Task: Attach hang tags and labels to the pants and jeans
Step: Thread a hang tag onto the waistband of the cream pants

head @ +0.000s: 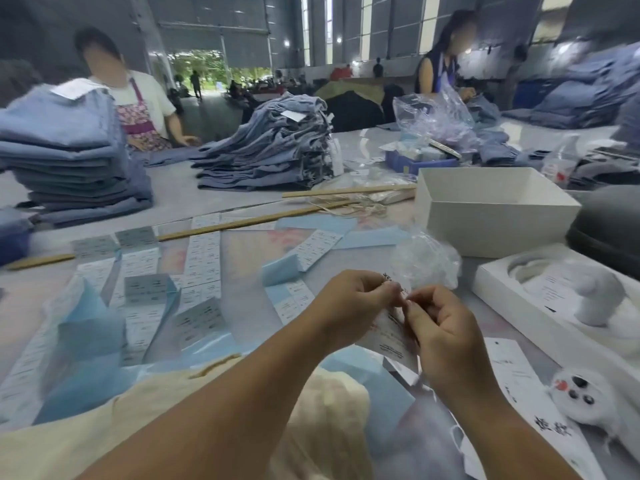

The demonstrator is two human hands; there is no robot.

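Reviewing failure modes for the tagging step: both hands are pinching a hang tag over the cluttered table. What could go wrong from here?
1. The left hand and right hand pinch the hang tag only at its top edge, so it could slip or tear there.
2. Label sheets lie loose and overlapping on the table; a forearm sweep could scatter or mix them.
3. The crumpled plastic bag sits just beyond the fingers and could snag.

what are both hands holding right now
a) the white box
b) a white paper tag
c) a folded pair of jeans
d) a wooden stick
b: the left hand and right hand pinch a white printed tag between their fingertips, above the table and clear of the jeans stacks.
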